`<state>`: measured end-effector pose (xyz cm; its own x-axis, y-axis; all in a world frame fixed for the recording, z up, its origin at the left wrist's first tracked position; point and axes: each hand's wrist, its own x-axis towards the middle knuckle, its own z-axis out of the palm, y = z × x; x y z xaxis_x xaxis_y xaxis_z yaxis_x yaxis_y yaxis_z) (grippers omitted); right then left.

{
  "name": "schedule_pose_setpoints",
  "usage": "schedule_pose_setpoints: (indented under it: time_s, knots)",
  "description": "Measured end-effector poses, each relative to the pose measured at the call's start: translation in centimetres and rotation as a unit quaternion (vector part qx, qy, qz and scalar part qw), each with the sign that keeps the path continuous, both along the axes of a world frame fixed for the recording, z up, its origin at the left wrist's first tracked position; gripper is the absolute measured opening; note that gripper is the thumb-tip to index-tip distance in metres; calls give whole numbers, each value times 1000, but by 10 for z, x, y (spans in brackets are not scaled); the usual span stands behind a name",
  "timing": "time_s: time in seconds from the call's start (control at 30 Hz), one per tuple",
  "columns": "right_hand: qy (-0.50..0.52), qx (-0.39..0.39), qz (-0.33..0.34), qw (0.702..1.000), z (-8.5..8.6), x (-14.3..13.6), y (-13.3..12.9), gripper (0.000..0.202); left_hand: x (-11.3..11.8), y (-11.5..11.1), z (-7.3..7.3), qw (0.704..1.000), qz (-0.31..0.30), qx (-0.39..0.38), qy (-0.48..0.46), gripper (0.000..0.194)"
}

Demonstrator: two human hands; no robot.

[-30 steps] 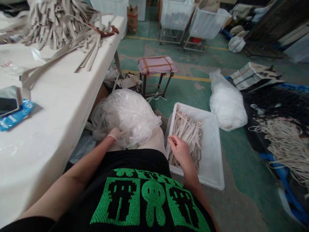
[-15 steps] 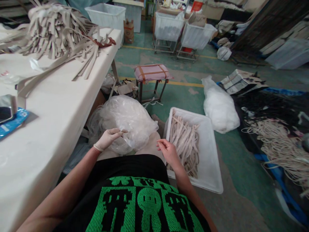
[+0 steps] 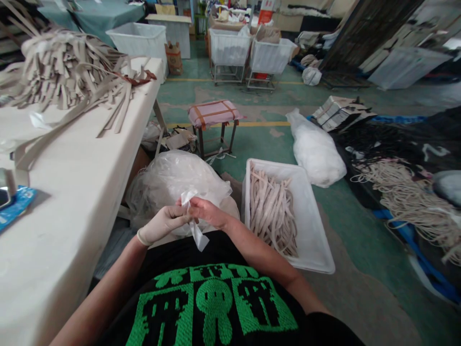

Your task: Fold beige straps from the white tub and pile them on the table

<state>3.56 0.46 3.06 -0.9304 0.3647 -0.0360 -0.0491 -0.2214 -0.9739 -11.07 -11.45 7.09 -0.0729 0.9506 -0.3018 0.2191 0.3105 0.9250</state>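
Observation:
My left hand, in a pale thin glove, pinches a shiny white strip that looks like ribbon or plastic film. Bare and coming in from the right, my right hand has its fingers closed on the same strip. One end of the strip sticks up above the fingers and the other hangs down over my lap. Both hands meet in front of a big clear plastic bag. Part of the strip is hidden behind the fingers.
To the right stands a white tub holding beige straps. A table on the left bears a heap of straps. Ahead is a padded stool. A stuffed white bag and piled cords lie farther right.
My right hand has moved left from beside the tub to meet my left hand. The white strip now shows plainly between both hands. The view has shifted slightly.

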Motion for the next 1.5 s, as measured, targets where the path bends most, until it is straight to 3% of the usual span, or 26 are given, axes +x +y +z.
schedule_pose_setpoints:
  time_s: [0.07, 0.13, 0.23, 0.37, 0.53, 0.67, 0.87, 0.97, 1.13, 1.37, 1.5]
  knots:
    - [-8, -40, 17, 999, 6, -5, 3, 68, 1, 2, -1, 1000, -7, 3, 15, 41]
    - [-6, -59, -7, 998, 10, -8, 7, 61, 2, 4, -2, 1000, -16, 5, 24, 39]
    - [14, -41, -80, 996, 17, -9, 16, 50, 7, 6, -3, 997, -29, 16, 70, 37]
    - [13, -14, -129, 992, 30, -4, 28, 48, 10, 8, -8, 987, -36, 31, 153, 37]
    - [69, 55, -115, 989, 50, 9, 40, 46, -8, 16, -6, 969, 18, 34, 244, 43]
    - [73, 117, -62, 988, 63, 14, 48, 44, -14, 30, 12, 976, 87, 105, 172, 61]
    - [63, 201, -56, 976, 76, 12, 58, 44, 12, 61, 29, 980, 137, 137, -46, 67]
    - [64, 197, -77, 975, 78, 13, 62, 43, 18, 71, 28, 973, 159, 139, -97, 57]
    - [79, 176, -150, 970, 79, 17, 71, 40, 20, 68, 21, 991, 79, 99, -37, 40]
    - [106, 73, -234, 964, 84, 13, 99, 41, 16, 58, 7, 994, 58, 71, -55, 40]
    - [79, 42, -247, 965, 84, 12, 108, 43, 11, 57, 6, 987, 63, 82, -122, 41]
